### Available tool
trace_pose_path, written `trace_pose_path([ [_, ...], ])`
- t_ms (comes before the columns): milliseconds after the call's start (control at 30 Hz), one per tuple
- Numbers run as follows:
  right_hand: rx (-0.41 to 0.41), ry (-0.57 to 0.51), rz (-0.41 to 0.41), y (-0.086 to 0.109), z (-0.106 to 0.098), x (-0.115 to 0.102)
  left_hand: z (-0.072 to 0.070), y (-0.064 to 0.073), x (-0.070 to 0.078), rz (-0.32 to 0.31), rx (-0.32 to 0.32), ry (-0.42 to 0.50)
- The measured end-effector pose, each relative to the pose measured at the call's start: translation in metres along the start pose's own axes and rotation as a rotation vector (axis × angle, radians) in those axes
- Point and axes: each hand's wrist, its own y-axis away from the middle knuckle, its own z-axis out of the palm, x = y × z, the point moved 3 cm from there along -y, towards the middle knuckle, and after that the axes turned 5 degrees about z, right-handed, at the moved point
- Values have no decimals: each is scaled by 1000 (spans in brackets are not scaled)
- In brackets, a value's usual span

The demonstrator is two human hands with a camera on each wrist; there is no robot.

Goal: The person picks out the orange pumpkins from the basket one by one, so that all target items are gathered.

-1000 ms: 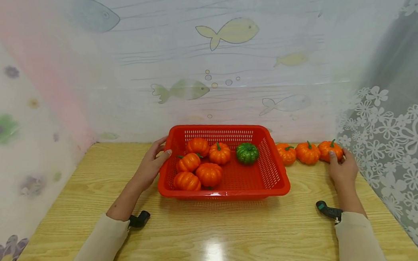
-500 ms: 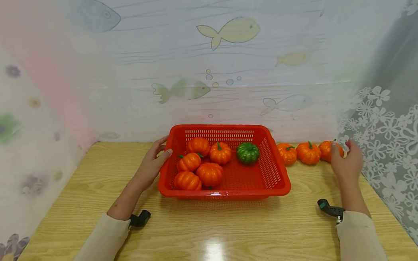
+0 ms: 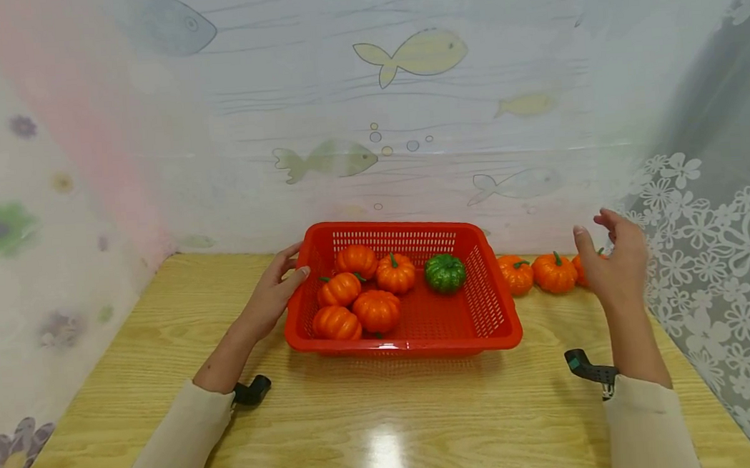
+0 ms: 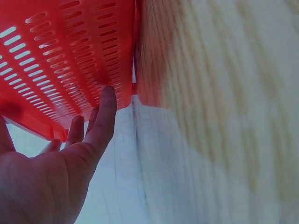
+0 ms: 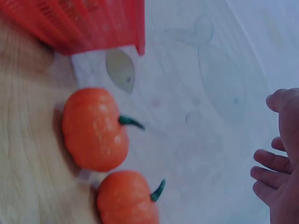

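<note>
A red plastic basket [image 3: 408, 346] stands on the table with several orange toy pumpkins [image 3: 377, 311] and one green toy pumpkin [image 3: 445, 273] inside. My left hand [image 3: 274, 292] holds its left side, thumb over the rim; in the left wrist view the fingers [image 4: 106, 112] reach along the slotted outer wall. Right of the basket, three orange pumpkins sit in a row: one beside the basket [image 3: 516, 275], a middle pumpkin [image 3: 554, 273], and an end pumpkin [image 3: 581, 270] mostly hidden by my right hand [image 3: 618, 265]. That hand is raised with nothing in it, thumb and fingers spread apart.
The wooden table [image 3: 386, 419] meets a patterned wall covering [image 3: 406, 103] right behind the basket. A floral curtain [image 3: 725, 263] borders the right table edge. Each wrist carries a small black camera, such as the right camera mount [image 3: 589, 370].
My right hand has let go of the end pumpkin and lifted up off it, fingers parting. The pumpkins stay in their row. My left hand and the basket have hardly moved.
</note>
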Motion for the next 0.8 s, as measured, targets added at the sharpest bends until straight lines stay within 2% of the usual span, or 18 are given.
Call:
trace_pose_path([
  [233, -63, -50, -196, 9, 11, -43, 0, 0, -1, 2, 5, -3],
  [567, -192, -76, -352, 29, 33, -85, 1, 2, 2, -1, 4, -11],
  [800, -325, -66, -484, 51, 53, -113, 2, 2, 1, -1, 4, -13],
])
